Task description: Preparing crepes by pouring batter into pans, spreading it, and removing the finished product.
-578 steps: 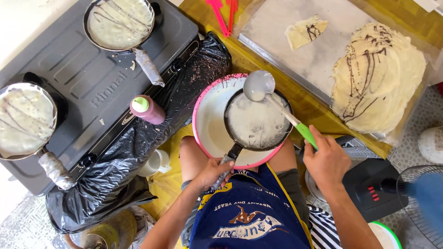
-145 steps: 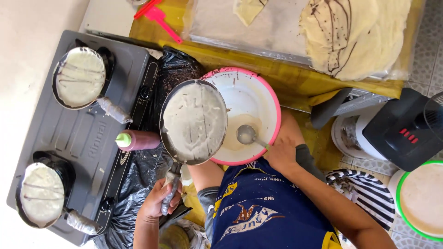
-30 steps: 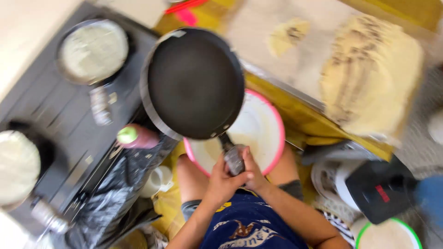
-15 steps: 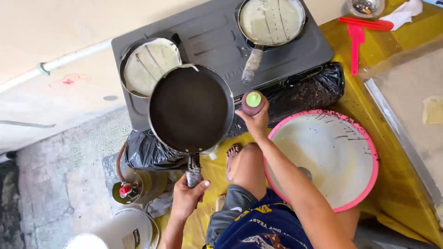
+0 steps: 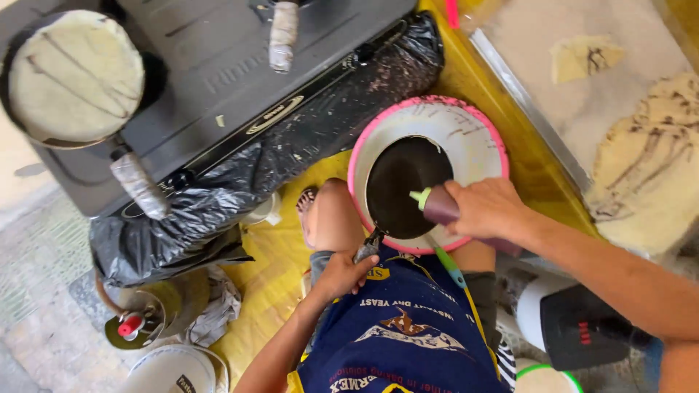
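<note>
Left hand (image 5: 342, 273) closed on handle of black pan (image 5: 405, 187), pan held over pink-rimmed basin (image 5: 480, 138). Right hand (image 5: 486, 211), fingers wrapped round squeeze bottle (image 5: 439, 207), green tip over pan. Stove (image 5: 218, 80) beside, second pan (image 5: 73, 76) with flatbread.

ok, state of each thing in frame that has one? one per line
black pan: empty, held over the pink-rimmed basin
squeeze bottle: tipped, nozzle toward pan
left hand: gripping pan handle
right hand: gripping bottle
pan on stove: full, pale crepe with dark streaks
crepe stack: piled on the tray
</note>
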